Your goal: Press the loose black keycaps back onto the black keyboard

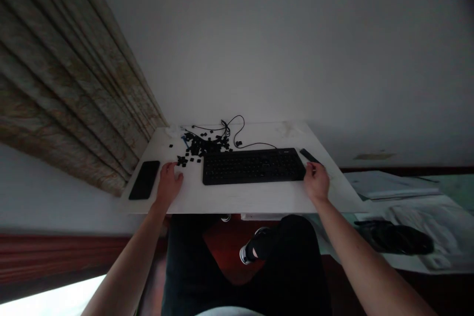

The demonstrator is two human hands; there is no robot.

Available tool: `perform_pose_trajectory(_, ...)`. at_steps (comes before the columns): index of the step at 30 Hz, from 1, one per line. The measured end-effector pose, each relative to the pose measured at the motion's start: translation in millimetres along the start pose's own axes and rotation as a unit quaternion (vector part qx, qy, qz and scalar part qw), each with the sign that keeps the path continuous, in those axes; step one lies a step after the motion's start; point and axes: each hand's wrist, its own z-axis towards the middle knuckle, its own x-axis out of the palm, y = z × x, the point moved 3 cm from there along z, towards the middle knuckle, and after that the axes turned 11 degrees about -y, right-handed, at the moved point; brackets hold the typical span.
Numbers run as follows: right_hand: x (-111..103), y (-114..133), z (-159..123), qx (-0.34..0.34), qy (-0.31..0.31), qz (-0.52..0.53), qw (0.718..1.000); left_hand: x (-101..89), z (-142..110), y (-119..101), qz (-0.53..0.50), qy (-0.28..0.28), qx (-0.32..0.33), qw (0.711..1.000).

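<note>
Coming to you from high over a white desk (237, 205), and the left hand (169, 183) is down on the surface, open and empty as far as this view shows, its fingertips (172, 166) just beside a small clump of black keycaps (181, 160). Beyond that clump, a larger heap of loose keycaps (205, 145) spreads across the far left of the desk, with a few strays scattered around it (tiny things, and hard to count from up here).

Over on the right, the right hand (316, 182) is at the desk's near edge, close to the end of a slim black bar (309, 156). Are those fingers clamped on it? Can't tell from this angle, as the hand's own knuckles block the call. The two hands are well apart, with a black keyboard (253, 166) lying flat between them, its top edge just below the heap and its keys dark against the white.

A thin black cable (237, 128) loops along the far edge behind the keyboard. A black smartphone (144, 179) lies face up at the left end of the desk, near the left hand. Off to the right, past the desk, sit stacked papers (392, 185) and a dark bag (398, 237), while a pleated curtain (66, 79) hangs at the left.
</note>
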Motion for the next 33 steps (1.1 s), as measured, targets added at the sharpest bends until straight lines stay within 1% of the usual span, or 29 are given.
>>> perform_pose_trajectory(2, 0.2, 4.1, -1.0, -0.037, -0.001, -0.013, 0.999, 7.2, 8.9, 4.4, -0.005, 0.027, -0.009, 1.0)
perform_pose_trajectory(4, 1.0, 8.6, -2.6, -0.07, 0.016, -0.028, 0.997, 15.7, 17.3, 5.2, -0.009, 0.047, -0.005, 0.999)
perform_pose_trajectory(7, 1.6, 13.3, -4.8, -0.096, 0.042, -0.043, 0.994, 26.8, 27.9, 3.5, -0.001, 0.055, 0.001, 0.998)
perform_pose_trajectory(11, 0.7, 13.8, -5.8, -0.093, 0.033, -0.044, 0.994, 34.8, 35.4, 1.6, -0.014, 0.044, -0.003, 0.999)
perform_pose_trajectory(17, 0.5, 13.2, -4.1, -0.104, 0.025, -0.039, 0.994, 35.7, 32.1, 3.8, -0.05, 0.005, -0.029, 0.998)
perform_pose_trajectory(20, -1.9, 15.5, -3.2, -0.127, 0.017, -0.039, 0.991, 36.3, 30.1, 3.4, -0.059, 0.006, -0.025, 0.998)
perform_pose_trajectory(22, -2.1, 23.3, -7.4, -0.165, 0.029, -0.035, 0.985, 36.5, 29.3, 2.7, -0.056, 0.004, -0.025, 0.998)
perform_pose_trajectory(23, -1.2, 30.5, -12.3, -0.192, 0.042, -0.033, 0.98, 36.5, 28.9, 2.1, -0.049, 0.002, -0.024, 0.999)
perform_pose_trajectory(25, 3.7, 52.6, -28.5, -0.252, 0.083, -0.022, 0.964, 36.5, 28.2, -0.4, -0.022, 0.002, -0.01, 1.0)
perform_pose_trajectory(28, 16.9, 100.2, -63.2, -0.323, 0.142, 0.007, 0.936, 37.4, 28.6, -8.4, 0.028, 0.015, 0.037, 0.999)
perform_pose_trajectory(31, 32.5, 146.1, -92.9, -0.349, 0.181, 0.044, 0.918, 42.9, 34.9, -22.2, 0.049, 0.058, 0.09, 0.993)
perform_pose_trajectory(33, 40.4, 164.8, -103.3, -0.352, 0.186, 0.059, 0.915, 49.9, 43.2, -33.0, 0.054, 0.096, 0.113, 0.987)
